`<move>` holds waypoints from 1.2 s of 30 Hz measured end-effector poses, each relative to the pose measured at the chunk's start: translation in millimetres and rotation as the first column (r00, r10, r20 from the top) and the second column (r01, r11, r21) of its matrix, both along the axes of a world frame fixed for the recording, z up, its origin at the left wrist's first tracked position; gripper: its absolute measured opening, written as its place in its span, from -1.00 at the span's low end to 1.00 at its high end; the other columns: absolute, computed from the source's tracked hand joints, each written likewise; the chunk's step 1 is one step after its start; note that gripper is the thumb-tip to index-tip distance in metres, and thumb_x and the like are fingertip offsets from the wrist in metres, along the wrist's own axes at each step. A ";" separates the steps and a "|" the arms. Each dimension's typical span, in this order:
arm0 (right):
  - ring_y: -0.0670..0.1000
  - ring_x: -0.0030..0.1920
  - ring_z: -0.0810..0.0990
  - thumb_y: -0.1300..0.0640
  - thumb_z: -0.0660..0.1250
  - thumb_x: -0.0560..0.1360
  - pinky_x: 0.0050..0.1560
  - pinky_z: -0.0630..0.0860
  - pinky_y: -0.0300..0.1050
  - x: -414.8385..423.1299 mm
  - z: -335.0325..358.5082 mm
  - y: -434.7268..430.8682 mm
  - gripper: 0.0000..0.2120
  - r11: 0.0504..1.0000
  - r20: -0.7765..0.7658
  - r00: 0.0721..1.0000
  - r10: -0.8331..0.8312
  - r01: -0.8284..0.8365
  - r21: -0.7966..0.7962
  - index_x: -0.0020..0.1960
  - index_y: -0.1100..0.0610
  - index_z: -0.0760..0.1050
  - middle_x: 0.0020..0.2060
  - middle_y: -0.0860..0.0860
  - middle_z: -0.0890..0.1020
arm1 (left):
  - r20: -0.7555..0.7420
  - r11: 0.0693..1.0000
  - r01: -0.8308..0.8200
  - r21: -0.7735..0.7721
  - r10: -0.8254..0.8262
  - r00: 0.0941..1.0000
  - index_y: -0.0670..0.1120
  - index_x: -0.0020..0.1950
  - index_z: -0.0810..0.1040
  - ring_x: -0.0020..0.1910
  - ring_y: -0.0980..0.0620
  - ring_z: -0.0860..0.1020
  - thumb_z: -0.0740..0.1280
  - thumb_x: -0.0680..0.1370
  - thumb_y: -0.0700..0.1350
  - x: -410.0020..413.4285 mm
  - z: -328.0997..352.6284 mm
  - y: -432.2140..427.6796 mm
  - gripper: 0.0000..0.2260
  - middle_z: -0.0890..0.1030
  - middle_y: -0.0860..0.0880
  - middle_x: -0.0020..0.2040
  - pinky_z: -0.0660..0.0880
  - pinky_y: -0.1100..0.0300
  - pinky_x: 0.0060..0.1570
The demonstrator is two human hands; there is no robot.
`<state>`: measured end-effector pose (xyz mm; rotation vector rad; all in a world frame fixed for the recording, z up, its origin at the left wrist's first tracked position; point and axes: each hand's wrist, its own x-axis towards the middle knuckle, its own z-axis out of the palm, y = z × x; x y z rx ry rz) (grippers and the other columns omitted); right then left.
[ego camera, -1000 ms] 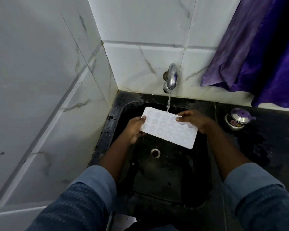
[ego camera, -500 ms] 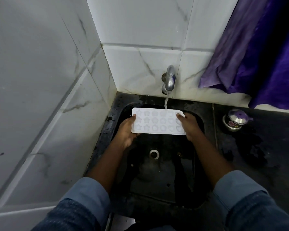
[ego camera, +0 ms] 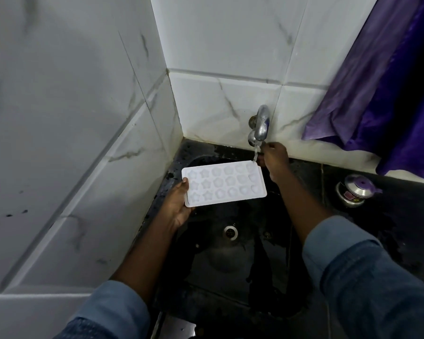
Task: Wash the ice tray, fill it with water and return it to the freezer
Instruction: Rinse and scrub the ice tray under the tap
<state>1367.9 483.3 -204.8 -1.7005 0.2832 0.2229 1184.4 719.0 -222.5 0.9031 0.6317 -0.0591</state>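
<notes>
White ice tray (ego camera: 224, 183), pockets up, over black sink (ego camera: 230, 270): left hand (ego camera: 179, 204) grips its left end; right hand (ego camera: 273, 155) apart from tray, at tap (ego camera: 261, 126) beside far-right corner, grip unclear.

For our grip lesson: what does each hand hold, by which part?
The left hand grips the white plastic ice tray by its left short end. The right hand is at the metal tap; its hold cannot be told.
</notes>
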 end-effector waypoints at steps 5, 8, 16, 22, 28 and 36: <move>0.08 -0.36 0.49 0.08 0.32 0.42 -0.24 0.48 -0.06 24.1 34.8 20.2 -0.73 0.990 -0.109 0.994 0.023 -0.008 0.138 -0.01 0.27 0.56 -0.25 0.15 0.56 | 0.002 1.000 -0.024 0.006 0.024 1.000 -0.12 0.20 0.61 -0.06 -0.03 0.77 0.13 0.78 -0.03 -3.5 -2.3 -5.9 -0.71 0.79 -0.07 -0.01 0.72 0.03 -0.17; 0.08 -0.29 0.46 0.12 0.36 0.59 -0.28 0.52 -0.07 35.2 18.6 9.2 -0.79 0.959 -0.215 0.971 0.100 -0.036 0.282 0.08 0.27 0.58 -0.15 0.16 0.51 | -0.023 1.000 -0.030 -0.005 0.030 0.999 -0.11 0.20 0.62 -0.05 -0.04 0.77 0.16 0.77 -0.02 -4.5 -3.0 -9.1 -0.72 0.78 -0.09 0.06 0.72 0.01 -0.14; 0.02 -0.17 0.67 -0.24 0.15 0.69 -0.08 0.56 -0.07 11.8 31.0 -21.3 -0.54 0.951 -0.293 0.905 0.310 -0.288 0.117 0.05 0.13 0.59 -0.05 0.07 0.73 | -0.026 0.997 -0.061 -0.046 0.060 0.998 -0.15 0.31 0.58 -0.04 -0.08 0.77 0.18 0.76 0.01 -11.3 -2.9 -12.2 -0.69 0.76 -0.13 0.07 0.71 0.00 -0.23; 0.01 -0.27 0.54 0.03 0.31 0.67 -0.29 0.53 -0.13 -52.2 20.2 -50.9 -0.78 0.930 -0.236 0.915 0.328 -0.356 -0.088 0.13 0.17 0.59 -0.12 0.06 0.59 | -0.041 0.999 -0.018 -0.036 0.017 0.999 -0.14 0.26 0.60 -0.01 -0.11 0.76 0.17 0.76 0.01 -17.7 0.6 -21.2 -0.70 0.73 -0.17 0.15 0.70 -0.03 -0.19; 0.01 -0.30 0.48 0.11 0.34 0.64 -0.30 0.43 -0.15 -75.8 7.2 -67.5 -0.87 0.930 -0.176 0.953 0.249 -0.285 -0.233 -0.07 0.10 0.58 -0.23 0.10 0.55 | -0.083 0.997 -0.030 -0.070 0.024 0.996 -0.15 0.22 0.61 0.01 -0.16 0.73 0.18 0.76 0.00 -24.0 14.2 -37.6 -0.70 0.76 -0.17 0.08 0.70 -0.07 -0.19; -0.09 -0.34 0.59 0.23 0.28 0.69 -0.37 0.55 -0.22 -108.8 41.0 -81.4 -0.81 0.972 0.013 0.978 0.210 -0.208 -0.106 -0.10 0.12 0.52 -0.24 0.03 0.64 | -0.006 0.967 0.021 0.253 -0.020 1.000 -0.17 0.36 0.61 0.18 -0.19 0.71 0.20 0.76 0.02 -31.1 38.6 -40.2 -0.65 0.70 -0.20 0.27 0.62 -0.23 0.21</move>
